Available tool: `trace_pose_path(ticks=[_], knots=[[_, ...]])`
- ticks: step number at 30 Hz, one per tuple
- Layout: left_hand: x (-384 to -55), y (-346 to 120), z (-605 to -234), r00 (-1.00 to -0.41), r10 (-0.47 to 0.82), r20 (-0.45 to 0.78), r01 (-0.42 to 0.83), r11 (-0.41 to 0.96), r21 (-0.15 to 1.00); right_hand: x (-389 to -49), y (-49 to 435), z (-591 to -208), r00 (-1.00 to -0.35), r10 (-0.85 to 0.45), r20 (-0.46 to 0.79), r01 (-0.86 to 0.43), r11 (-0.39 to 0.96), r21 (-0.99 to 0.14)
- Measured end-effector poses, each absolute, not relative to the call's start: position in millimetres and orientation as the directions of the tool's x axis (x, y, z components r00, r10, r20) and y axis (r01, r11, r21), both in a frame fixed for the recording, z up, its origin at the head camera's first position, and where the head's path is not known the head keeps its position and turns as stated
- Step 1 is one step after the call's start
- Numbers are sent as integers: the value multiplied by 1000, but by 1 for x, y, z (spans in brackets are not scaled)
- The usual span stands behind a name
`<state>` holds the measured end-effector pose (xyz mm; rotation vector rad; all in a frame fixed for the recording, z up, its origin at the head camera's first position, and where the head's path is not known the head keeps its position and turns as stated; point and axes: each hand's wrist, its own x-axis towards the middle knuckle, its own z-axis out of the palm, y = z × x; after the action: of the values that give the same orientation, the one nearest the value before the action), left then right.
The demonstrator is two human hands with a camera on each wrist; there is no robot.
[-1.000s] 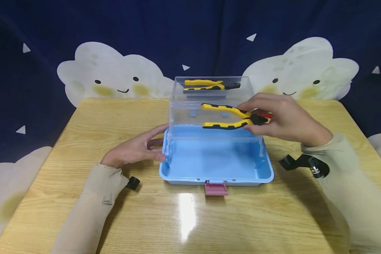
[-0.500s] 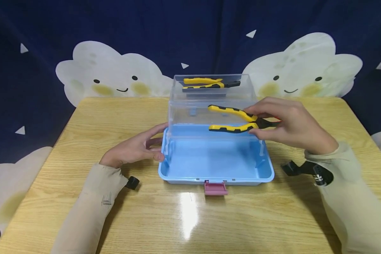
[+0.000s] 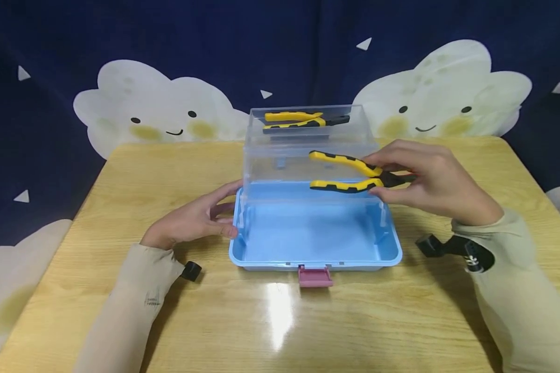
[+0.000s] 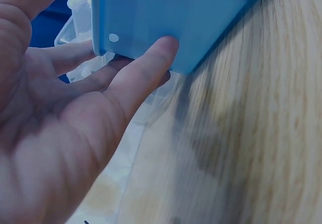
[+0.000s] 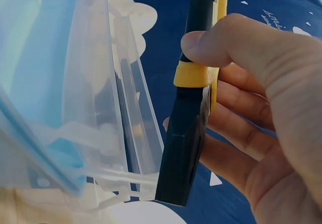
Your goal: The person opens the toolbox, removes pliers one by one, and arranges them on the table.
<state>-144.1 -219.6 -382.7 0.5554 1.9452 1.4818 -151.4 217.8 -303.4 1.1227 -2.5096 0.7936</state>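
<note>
My right hand (image 3: 424, 173) pinches a pair of pliers (image 3: 347, 160) near the pivot, above the right part of a blue toolbox (image 3: 315, 233). The yellow and black handles point left, spread apart. In the right wrist view the thumb presses the pliers (image 5: 183, 133), whose dark head points down beside the clear trays. My left hand (image 3: 193, 217) touches the toolbox's left side with fairly straight fingers; in the left wrist view one fingertip rests on its blue wall (image 4: 146, 17). Another pair of yellow and black pliers (image 3: 298, 124) lies in the upper clear tray (image 3: 368, 129).
A lower clear tray (image 3: 266, 168) sits in front of and below the upper one, over the back of the toolbox. A pink latch (image 3: 315, 277) hangs at the toolbox's front. The wooden table (image 3: 214, 316) reaches back to a dark blue cloud-patterned curtain (image 3: 214, 36).
My right hand has moved a little to the right, carrying the pliers. The left hand keeps its place on the toolbox. The head view has shifted slightly.
</note>
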Motion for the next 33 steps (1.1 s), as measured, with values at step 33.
trace_pose_path(ticks=[33], knots=[[-142,-218,-380,-722,663,-198,-8,278,961,-156,250,-297,-738,-528,421,-668,661,-341]])
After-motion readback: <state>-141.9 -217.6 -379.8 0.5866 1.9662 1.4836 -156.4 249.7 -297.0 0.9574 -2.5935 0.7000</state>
